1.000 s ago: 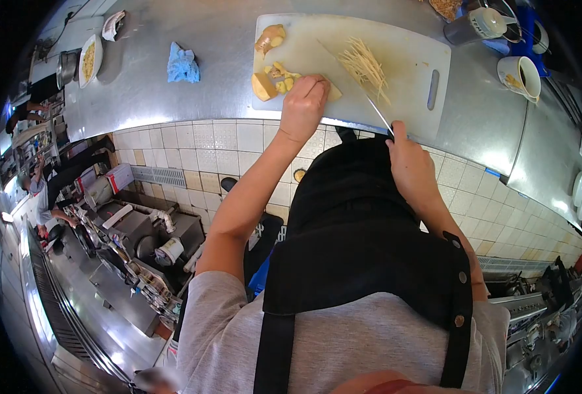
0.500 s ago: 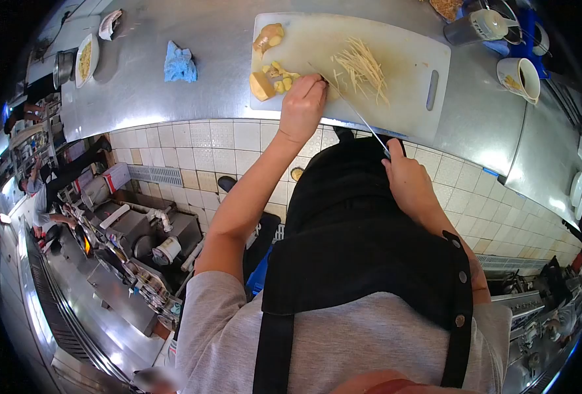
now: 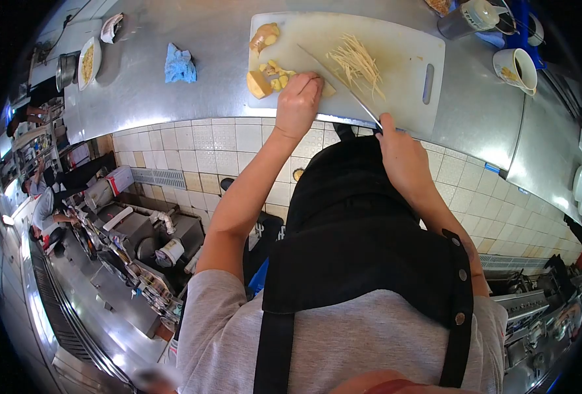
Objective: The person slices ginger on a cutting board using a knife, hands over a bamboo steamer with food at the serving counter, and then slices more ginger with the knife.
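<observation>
Right hand (image 3: 402,152): wrapped round the handle of the knife (image 3: 358,100).
Left hand (image 3: 299,103): fingers bunched, pressed onto the ginger piece (image 3: 328,88).
Ginger piece: pale yellow, partly hidden by the left hand.
Strips (image 3: 358,64): thin, pale, heaped on the board (image 3: 402,79) beyond the right hand.

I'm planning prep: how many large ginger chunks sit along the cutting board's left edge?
2: a knobby ginger chunk in the far left corner of the cutting board, and a cut ginger chunk nearer the person. The left hand may hide more.
</observation>
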Demonstrator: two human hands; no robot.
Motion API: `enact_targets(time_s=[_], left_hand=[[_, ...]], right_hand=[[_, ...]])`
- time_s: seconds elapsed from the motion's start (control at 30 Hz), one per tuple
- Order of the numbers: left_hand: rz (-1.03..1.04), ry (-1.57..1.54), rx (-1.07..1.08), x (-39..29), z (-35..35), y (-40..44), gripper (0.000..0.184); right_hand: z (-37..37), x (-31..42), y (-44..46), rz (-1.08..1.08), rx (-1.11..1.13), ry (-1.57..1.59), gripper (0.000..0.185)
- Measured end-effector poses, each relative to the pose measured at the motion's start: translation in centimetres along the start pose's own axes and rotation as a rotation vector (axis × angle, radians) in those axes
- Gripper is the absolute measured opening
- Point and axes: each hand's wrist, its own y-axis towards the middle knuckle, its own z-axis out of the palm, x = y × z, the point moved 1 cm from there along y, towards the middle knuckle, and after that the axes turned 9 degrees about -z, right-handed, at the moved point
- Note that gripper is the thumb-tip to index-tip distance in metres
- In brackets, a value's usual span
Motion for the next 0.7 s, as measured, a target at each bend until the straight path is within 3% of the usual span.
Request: enact_targets(time_s=[0.37, 0.7], left_hand=[[-0.020, 0.030, -0.031, -0.2, 0.1, 0.0, 0.011], [-0.005, 0.009, -0.014, -0.2, 0.2, -0.2, 0.011]], right_hand=[[0.1, -0.5, -2.5, 0.037, 0.116, 0.032, 0.019], [1.8, -0.9, 1.2, -0.054, -0.005, 0.027, 0.017]])
